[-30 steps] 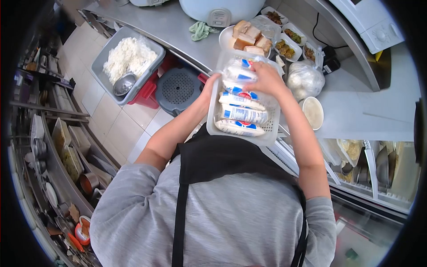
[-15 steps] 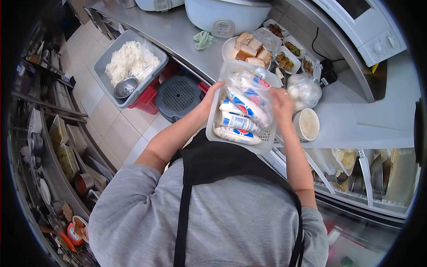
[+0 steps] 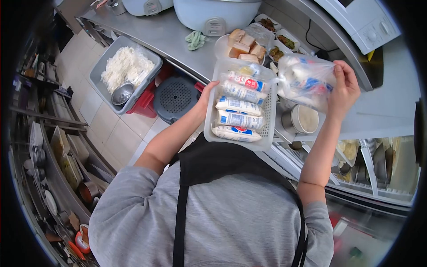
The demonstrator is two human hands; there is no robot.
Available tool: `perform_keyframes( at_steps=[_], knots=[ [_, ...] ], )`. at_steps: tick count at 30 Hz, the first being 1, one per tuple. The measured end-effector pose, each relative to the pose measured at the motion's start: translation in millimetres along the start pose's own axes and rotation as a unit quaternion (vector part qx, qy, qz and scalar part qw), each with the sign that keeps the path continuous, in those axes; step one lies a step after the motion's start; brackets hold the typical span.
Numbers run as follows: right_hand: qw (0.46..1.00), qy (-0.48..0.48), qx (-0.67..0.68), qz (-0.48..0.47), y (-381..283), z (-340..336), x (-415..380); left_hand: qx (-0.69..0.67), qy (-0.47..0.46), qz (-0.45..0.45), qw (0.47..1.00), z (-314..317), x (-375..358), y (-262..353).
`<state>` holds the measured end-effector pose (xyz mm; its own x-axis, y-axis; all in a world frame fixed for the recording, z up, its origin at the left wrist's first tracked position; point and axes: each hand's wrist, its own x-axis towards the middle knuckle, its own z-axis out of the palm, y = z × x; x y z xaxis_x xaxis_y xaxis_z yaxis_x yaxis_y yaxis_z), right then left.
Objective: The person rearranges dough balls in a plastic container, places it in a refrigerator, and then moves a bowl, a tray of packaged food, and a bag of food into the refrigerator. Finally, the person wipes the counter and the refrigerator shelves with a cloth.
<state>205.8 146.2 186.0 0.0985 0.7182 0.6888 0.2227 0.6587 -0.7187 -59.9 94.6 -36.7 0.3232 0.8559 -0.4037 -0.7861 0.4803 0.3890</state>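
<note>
left hand (image 3: pixel 205 99) grips the near-left rim of the basket (image 3: pixel 268 120), held level over the counter edge so its row of tubes (image 3: pixel 238 119) stays put. right hand (image 3: pixel 343 91), fingers closed, pinches a clear bag (image 3: pixel 304 80) lifted clear to the basket's right. farther: bread plate (image 3: pixel 219 44), rice cooker (image 3: pixel 213 15).

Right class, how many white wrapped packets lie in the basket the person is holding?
5, stacked in a row: and nearest the person. A yellowish item at the far end may hide more. The basket is held by the left hand.
</note>
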Motion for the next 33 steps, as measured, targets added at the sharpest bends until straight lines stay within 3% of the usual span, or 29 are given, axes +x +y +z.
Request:
perform_keyframes(
  at_steps=[4,6,8,11,13,14,17,20,23,27,29,30,32,33],
  knots=[
    [0.999,-0.002,0.011,0.048,13,23,-13,0.015,-0.014,0.029,0.999,3,0,0],
    [0.982,-0.138,-0.046,0.119,33,39,-34,0.015,-0.015,0.029,0.999,-1,5,0],
    [0.903,-0.375,-0.082,0.190,82,52,-50,0.003,-0.007,0.006,1.000,-5,7,0],
    [0.921,-0.303,-0.186,0.160,146,69,-71,0.006,0.005,-0.002,1.000,-6,8,-1],
    [0.835,-0.389,-0.363,0.139,182,73,-73,-0.005,0.003,-0.006,1.000,-7,7,0],
    [0.837,-0.388,-0.361,0.136,190,77,-69,-0.003,0.003,-0.003,1.000,-6,6,-1],
    [0.736,-0.519,-0.389,0.193,180,97,-52,0.003,0.018,0.033,0.999,-9,11,-3],
    [0.687,-0.569,-0.419,0.167,180,106,-47,0.003,0.008,0.027,1.000,-14,12,-3],
    [0.684,-0.622,-0.343,0.165,178,103,-47,-0.003,0.013,0.027,1.000,-14,12,-3],
    [0.726,-0.607,-0.266,0.181,181,99,-66,-0.014,0.009,0.028,0.999,-9,6,-2],
    [0.750,-0.541,-0.224,0.309,176,91,-72,-0.026,0.005,0.004,1.000,-3,1,0],
    [0.752,-0.538,-0.224,0.310,177,88,-72,-0.023,0.003,0.002,1.000,-3,1,0],
    [0.735,-0.496,-0.114,0.448,183,81,-69,-0.025,-0.022,0.029,0.999,-3,4,0],
    [0.735,-0.495,-0.114,0.449,194,76,-71,-0.025,-0.022,0.027,0.999,-4,5,0]
  ],
)
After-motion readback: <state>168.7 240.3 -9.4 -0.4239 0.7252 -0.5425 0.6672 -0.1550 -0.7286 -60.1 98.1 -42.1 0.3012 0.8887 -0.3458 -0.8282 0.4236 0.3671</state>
